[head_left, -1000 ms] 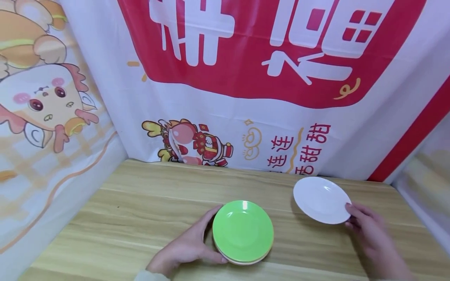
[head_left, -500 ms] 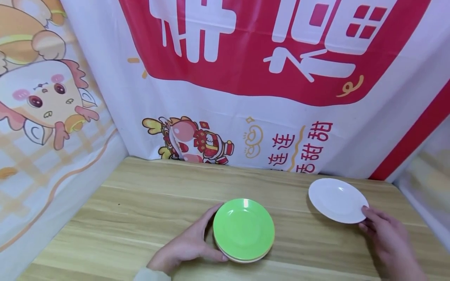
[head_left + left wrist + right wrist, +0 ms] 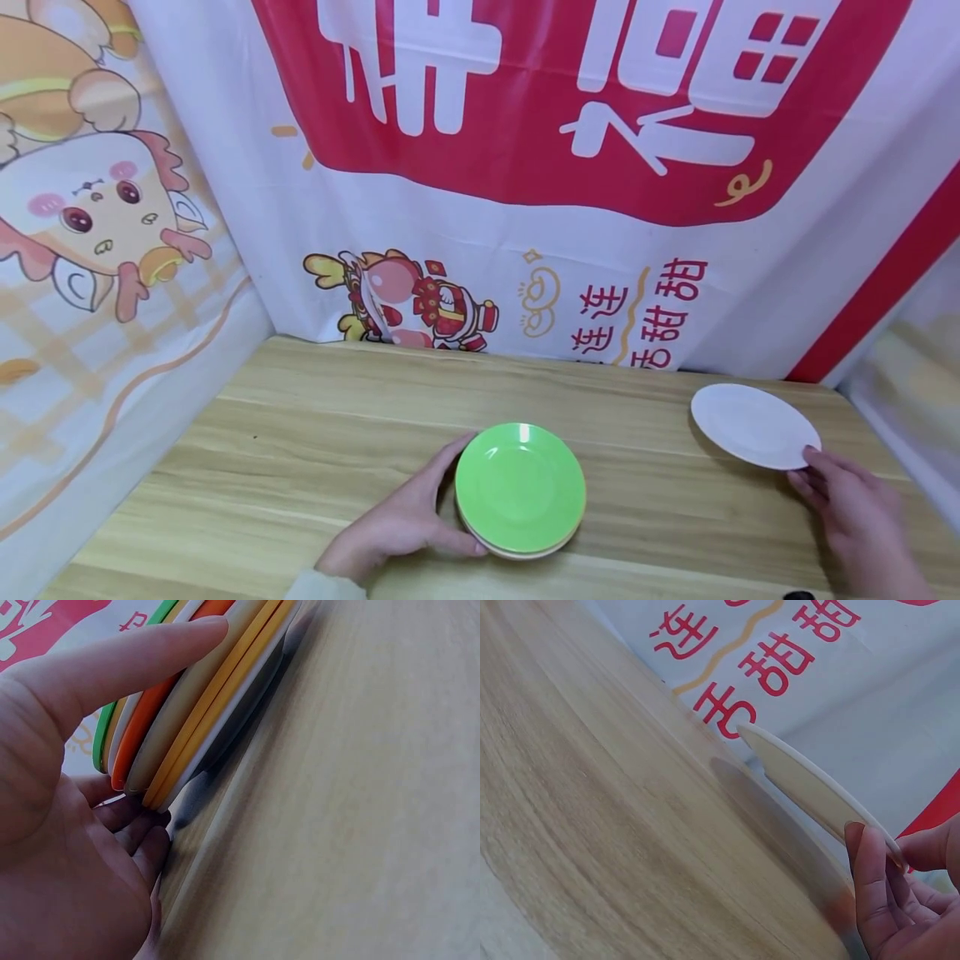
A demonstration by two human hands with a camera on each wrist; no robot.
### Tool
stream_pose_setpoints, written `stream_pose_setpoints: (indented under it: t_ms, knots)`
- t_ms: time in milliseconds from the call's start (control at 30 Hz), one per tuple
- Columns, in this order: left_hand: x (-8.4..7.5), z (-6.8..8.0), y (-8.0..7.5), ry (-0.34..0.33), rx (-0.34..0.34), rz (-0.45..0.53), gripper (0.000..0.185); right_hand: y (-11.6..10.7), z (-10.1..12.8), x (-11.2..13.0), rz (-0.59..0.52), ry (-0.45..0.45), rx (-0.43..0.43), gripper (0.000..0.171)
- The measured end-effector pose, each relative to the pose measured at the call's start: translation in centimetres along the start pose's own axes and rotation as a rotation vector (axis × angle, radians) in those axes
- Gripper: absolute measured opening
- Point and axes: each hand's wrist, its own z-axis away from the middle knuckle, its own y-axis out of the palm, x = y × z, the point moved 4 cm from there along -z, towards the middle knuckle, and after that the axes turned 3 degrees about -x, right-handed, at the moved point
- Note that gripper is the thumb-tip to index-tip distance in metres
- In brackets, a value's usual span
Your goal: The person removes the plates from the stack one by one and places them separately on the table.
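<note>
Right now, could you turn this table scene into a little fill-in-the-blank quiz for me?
1. The top plate of the stack is coloured ____.
2. The right hand pinches the rim of a ____ plate.
3. The left hand holds the side of the ____ of plates.
4. The plates are above a ____ table.

Missing words: green; white; stack; wooden

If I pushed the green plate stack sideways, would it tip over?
Probably not: the stack is low, wide and flat on the table. The smooth plates might slide apart, though the left hand cups their rim. They look stiff and likely light.
</note>
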Motion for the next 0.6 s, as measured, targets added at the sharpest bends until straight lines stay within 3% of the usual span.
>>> stream_pose_setpoints:
  t_ms: [400,600]
  knots:
    - [0.1,0.1,0.1,0.0,-0.001,0.02,0.128,0.0,-0.8,0.2,-0.006,0.043,-0.087,0.039]
    - [0.0,0.0,0.0,0.001,0.0,0.021,0.129,-0.5,-1.1,0.1,-0.014,-0.004,-0.068,0.033]
